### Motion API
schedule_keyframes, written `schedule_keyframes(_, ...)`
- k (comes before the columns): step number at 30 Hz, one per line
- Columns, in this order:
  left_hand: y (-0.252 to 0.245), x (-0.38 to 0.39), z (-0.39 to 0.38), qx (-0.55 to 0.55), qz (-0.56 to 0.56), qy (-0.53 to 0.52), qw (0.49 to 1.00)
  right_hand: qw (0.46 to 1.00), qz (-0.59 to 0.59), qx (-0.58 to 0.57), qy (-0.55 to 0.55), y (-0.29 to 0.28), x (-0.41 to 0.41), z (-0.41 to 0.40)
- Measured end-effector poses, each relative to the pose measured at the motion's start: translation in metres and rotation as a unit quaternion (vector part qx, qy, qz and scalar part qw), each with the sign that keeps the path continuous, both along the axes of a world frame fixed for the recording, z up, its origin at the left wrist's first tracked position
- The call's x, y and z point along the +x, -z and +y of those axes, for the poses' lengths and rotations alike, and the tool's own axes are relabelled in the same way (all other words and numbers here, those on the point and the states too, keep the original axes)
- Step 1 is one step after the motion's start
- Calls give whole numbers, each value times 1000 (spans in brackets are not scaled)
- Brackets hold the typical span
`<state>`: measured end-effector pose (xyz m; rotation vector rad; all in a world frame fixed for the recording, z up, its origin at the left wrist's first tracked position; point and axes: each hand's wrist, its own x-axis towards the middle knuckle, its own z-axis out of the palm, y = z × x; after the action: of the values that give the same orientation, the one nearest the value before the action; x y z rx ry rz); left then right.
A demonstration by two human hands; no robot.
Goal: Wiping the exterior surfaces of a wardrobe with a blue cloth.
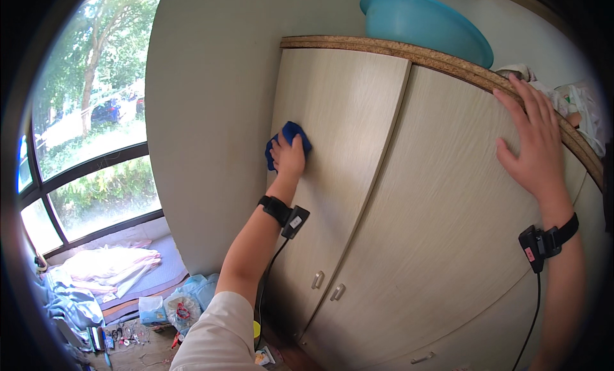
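My left hand (pixel 289 155) presses a dark blue cloth (pixel 296 130) against the left door (pixel 340 98) of a pale wood-grain wardrobe, close to its outer edge. Part of the cloth is hidden under the palm and fingers. Up at the right, my right hand (pixel 532 136) is spread with its fingertips at the raw chipboard edge (pixel 451 62) of the wardrobe top, holding nothing. Its palm is over the right door (pixel 446 179). Both doors are shut, each with a small metal handle, such as the left one (pixel 317 280). Each wrist wears a black strap with a cabled device.
A large turquoise plastic basin (pixel 422 28) and bagged items (pixel 580 112) rest on the wardrobe. At the left, a mattress (pixel 168 260) with light bedding lies below a window (pixel 96 107). A tabletop (pixel 144 347) holds small items and a blue package (pixel 152 309).
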<state>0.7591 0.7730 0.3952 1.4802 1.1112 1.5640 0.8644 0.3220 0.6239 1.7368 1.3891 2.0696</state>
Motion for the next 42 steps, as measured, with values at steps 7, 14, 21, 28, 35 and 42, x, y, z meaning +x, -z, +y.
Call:
schedule_keyframes(7,-9,10,-133,244,31,38,968,1000,-2,4,3,1,5,1)
schedule_keyframes(14,0,5,-181,298,55,89,949,1000,-4,6,3,0,4,1)
schedule_keyframes(21,-11,7,-112,281,3,33,959,1000,-13,3,11,0,5,0)
schedule_keyframes(28,-15,-6,-7,231,11,-10,973,1000,-13,2,7,0,5,-1)
schedule_keyframes(35,-1,-16,54,109,1,-24,994,1000,-6,-5,-11,-3,1,-1)
schedule_keyframes(42,-37,4,-59,242,16,-1,970,1000,-17,5,2,-1,8,0)
